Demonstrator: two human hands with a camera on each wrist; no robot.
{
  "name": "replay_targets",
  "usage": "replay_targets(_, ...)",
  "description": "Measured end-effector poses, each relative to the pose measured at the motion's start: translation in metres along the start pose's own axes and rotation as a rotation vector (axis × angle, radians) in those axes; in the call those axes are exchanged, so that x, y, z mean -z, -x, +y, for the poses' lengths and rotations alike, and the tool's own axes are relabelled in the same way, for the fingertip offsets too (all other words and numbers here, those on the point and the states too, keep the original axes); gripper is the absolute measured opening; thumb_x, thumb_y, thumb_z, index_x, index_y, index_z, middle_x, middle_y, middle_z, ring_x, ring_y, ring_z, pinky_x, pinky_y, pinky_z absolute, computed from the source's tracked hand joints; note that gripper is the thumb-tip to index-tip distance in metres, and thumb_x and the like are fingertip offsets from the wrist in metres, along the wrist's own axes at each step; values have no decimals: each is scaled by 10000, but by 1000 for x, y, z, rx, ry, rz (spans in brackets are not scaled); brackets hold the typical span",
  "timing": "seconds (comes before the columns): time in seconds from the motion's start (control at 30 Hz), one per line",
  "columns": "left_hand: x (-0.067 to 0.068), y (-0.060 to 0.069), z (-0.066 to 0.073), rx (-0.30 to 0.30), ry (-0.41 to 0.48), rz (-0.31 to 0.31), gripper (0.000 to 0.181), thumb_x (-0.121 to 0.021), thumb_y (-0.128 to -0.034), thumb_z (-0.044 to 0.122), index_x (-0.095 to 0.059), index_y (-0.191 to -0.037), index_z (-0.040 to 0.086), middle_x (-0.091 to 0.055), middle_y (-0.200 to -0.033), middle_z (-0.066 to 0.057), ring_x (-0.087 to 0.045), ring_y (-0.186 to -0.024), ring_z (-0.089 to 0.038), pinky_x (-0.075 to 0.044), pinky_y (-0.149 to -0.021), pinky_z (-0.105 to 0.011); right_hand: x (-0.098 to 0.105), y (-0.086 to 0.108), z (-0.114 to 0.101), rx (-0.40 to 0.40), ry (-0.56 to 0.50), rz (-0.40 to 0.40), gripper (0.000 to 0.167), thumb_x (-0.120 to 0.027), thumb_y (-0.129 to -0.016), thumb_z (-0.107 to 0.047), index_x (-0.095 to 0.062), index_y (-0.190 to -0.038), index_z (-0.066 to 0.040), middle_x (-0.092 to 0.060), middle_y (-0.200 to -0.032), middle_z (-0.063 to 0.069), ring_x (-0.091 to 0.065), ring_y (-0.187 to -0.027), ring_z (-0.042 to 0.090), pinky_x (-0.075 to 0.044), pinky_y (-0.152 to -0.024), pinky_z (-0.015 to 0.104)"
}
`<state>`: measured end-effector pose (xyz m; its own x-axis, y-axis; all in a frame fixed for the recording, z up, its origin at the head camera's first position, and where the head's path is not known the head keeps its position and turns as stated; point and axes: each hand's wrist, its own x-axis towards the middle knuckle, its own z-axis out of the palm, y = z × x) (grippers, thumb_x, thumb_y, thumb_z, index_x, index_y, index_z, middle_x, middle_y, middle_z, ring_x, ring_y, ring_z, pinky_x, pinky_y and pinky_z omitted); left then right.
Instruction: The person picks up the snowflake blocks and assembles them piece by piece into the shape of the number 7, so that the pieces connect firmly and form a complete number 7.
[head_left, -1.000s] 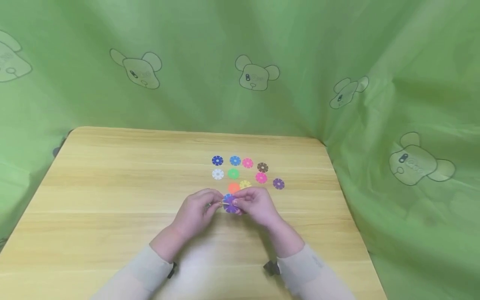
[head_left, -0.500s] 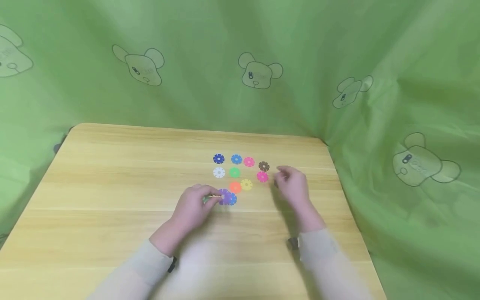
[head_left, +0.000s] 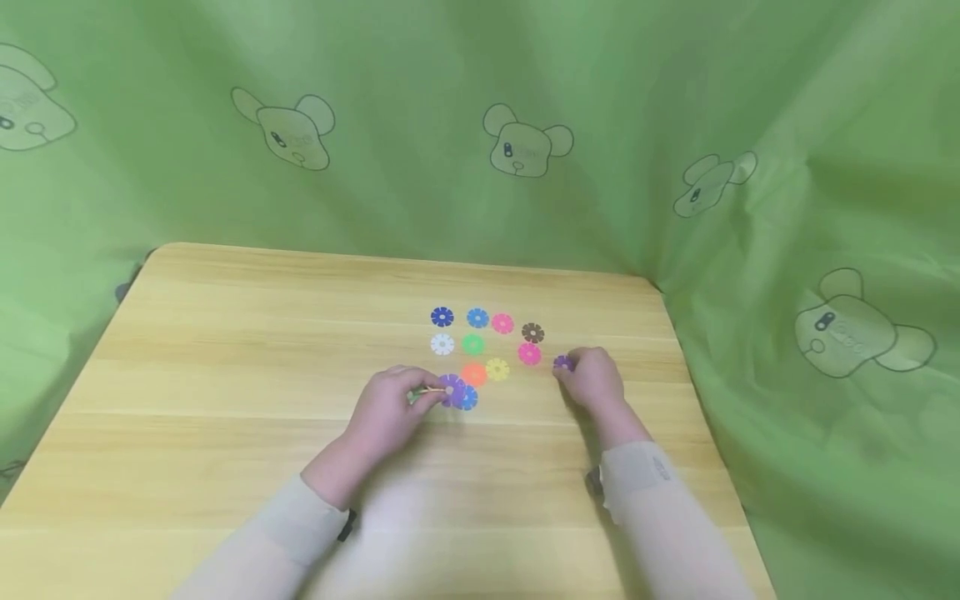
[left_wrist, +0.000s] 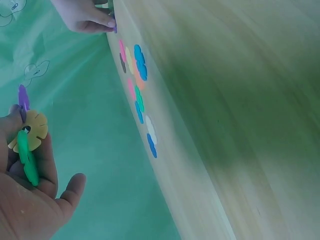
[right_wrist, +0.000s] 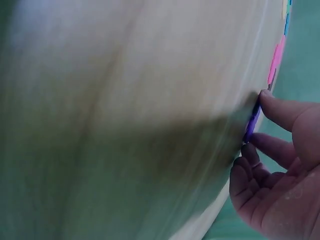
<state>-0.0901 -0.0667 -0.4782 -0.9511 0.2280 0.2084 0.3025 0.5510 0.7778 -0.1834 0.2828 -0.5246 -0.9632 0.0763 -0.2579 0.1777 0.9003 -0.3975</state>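
In the head view my left hand (head_left: pixel 390 412) holds a small joined group of notched interlocking discs above the table. The left wrist view shows a purple disc (left_wrist: pixel 23 97), a yellow disc (left_wrist: pixel 37 131) and a green disc (left_wrist: pixel 28 159) in that group. My right hand (head_left: pixel 595 385) is at the right of the loose discs, thumb and fingers pinching another purple disc (head_left: pixel 562 362) at the tabletop. Seen from the right wrist, this purple disc (right_wrist: pixel 253 119) stands edge-on between thumb and forefinger. A blue disc (head_left: pixel 468 398) lies partly hidden behind the left hand's group.
Several loose discs lie between and beyond the hands, among them an orange disc (head_left: pixel 473 374), a yellow disc (head_left: pixel 497 369), a white disc (head_left: pixel 442 344) and a brown disc (head_left: pixel 533 332). Behind the wooden table (head_left: pixel 225 333) hangs a green curtain (head_left: pixel 405 167).
My right hand has left the joined discs, moved right and taken hold of the loose purple disc. My left hand keeps the group nearly in place, and the blue disc beside it is now more exposed.
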Motion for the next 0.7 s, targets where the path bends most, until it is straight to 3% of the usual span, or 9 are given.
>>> replay_targets(0.23,1,1,-2,-20,1,11,111,-834,-923,184,-790,-1005,123,-799,-1053,-22,-741,-1048,-244,-559,-1040,-479,-1,2,1,-13,-112,28,408,-746,-996,-239,-595,-1259,36,-672,-1180,243,-638,-1103,444,-526,-1014,592)
replay_targets(0.4,0,1,-2,-33,-2,11,130,-848,-910,187,-794,-1011,125,-798,-1064,-17,-739,-1057,-241,-550,-1054,-482,-2,12,-3,-3,-205,50,297,-711,-1006,-127,-591,-1247,-2,-676,-1195,229,-645,-1113,425,-531,-1023,580)
replay_targets(0.53,0,1,-2,-43,-2,21,132,-855,-903,173,-799,-1010,121,-800,-1061,-21,-740,-1054,-249,-552,-1048,-488,-1,22,-14,59,-285,84,236,-667,-1012,-39,-635,-1240,13,-695,-1198,243,-668,-1128,427,-538,-1039,573)
replay_targets(0.7,-1,1,-3,-49,-8,26,130,-851,-905,168,-801,-1012,115,-800,-1063,-27,-745,-1052,-248,-562,-1039,-476,4,39,-34,155,-388,102,262,-668,-1006,-9,-673,-1267,19,-726,-1157,208,-708,-1063,357,-609,-954,472)
